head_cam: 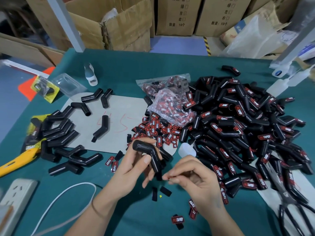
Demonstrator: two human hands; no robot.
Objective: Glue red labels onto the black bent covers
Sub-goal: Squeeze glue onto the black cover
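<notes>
My left hand (pixel 133 169) grips a plain black bent cover (pixel 148 153), held up over the green table near its front. Just to its right, my right hand (pixel 192 178) pinches a small red label (pixel 167 176) between thumb and fingertips; most of the label is hidden. Loose red-and-black labels (pixel 156 132) lie in a heap behind my hands, beside a clear bag of labels (pixel 168 106). A large pile of labelled covers (pixel 238 126) fills the right side. Unlabelled covers (pixel 59 133) lie at the left.
A white glue bottle (pixel 90 74) stands at the back left, and a white cap (pixel 186 149) lies by the pile. A yellow knife (pixel 18 160), a power strip (pixel 15 200) and a white cable (pixel 68 198) are at the left. Scissors (pixel 286 193) lie right. Cardboard boxes (pixel 175 16) stand behind.
</notes>
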